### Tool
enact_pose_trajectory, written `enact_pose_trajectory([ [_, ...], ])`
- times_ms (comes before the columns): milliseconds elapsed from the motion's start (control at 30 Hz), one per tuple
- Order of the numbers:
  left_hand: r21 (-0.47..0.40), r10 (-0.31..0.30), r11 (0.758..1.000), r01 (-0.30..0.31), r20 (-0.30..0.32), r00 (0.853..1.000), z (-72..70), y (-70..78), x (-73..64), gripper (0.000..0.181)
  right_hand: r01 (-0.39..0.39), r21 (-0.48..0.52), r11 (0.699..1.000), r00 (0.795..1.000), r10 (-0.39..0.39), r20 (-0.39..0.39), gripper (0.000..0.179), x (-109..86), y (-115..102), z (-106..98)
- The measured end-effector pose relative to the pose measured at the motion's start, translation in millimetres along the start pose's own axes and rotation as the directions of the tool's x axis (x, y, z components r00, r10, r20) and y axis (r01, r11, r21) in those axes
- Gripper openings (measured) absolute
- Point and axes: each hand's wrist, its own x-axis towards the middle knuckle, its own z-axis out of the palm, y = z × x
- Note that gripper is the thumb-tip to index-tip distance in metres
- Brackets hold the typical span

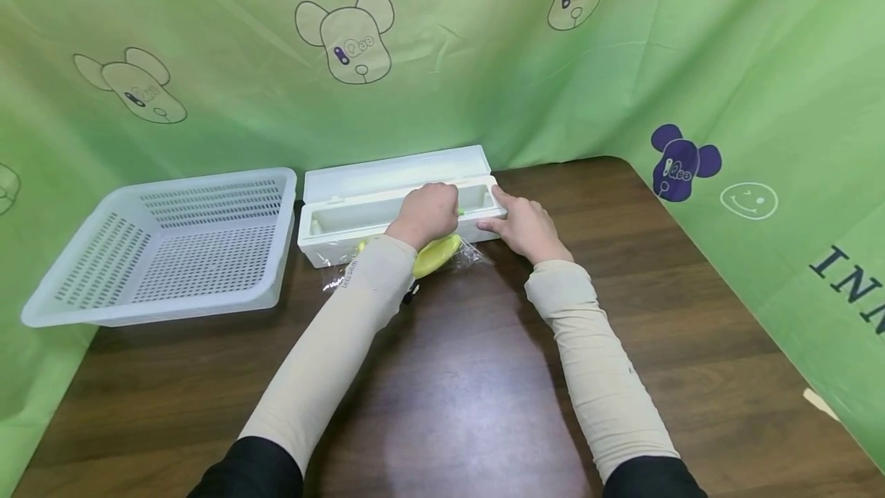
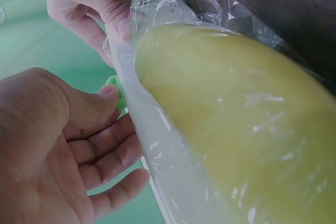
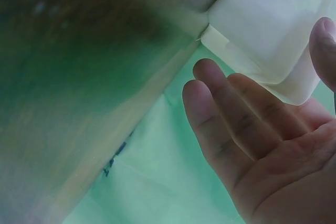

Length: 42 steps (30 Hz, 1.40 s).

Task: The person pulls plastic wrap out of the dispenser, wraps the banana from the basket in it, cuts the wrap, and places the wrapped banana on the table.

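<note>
A long white cling film dispenser (image 1: 408,210) stands on the table with its lid (image 1: 401,172) raised at the back. My left hand (image 1: 429,210) is over its front edge; thumb and forefinger pinch a small green slide cutter (image 2: 116,92), the other fingers loosely bent. At the dispenser's right end, my right hand (image 1: 528,229) grips the corner, thumb in front and fingers behind. Clear cling film (image 2: 173,171) drapes from the front over a yellow banana-like fruit (image 1: 437,256), which my left forearm partly hides.
To the left of the dispenser stands a white perforated plastic basket (image 1: 207,260), reaching past the table's left edge. Behind the brown wooden table (image 1: 470,375) hangs a green printed curtain (image 1: 442,44), close to the raised lid.
</note>
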Motion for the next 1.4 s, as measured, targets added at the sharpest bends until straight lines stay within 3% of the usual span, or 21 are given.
enact_pose_trajectory([
  [333, -0.022, -0.009, 1.0, 0.009, 0.008, 1.0, -0.4, -8.3, -5.9, 0.024, 0.002, 0.007, 1.0, 1.0, -0.002, 0.006, 0.079, 0.5, 2, 0],
  [1067, 0.018, -0.009, 1.0, 0.01, -0.013, 1.0, -0.7, -12.6, -12.3, 0.008, 0.003, 0.008, 1.0, 1.0, -0.003, 0.005, 0.079, -0.8, 1, 1],
  [1400, 0.038, -0.038, 0.999, 0.038, -0.009, 0.999, -2.3, -21.6, -18.2, 0.013, -0.004, 0.004, 1.0, 1.0, 0.004, -0.001, 0.079, -1.5, 0, 0],
])
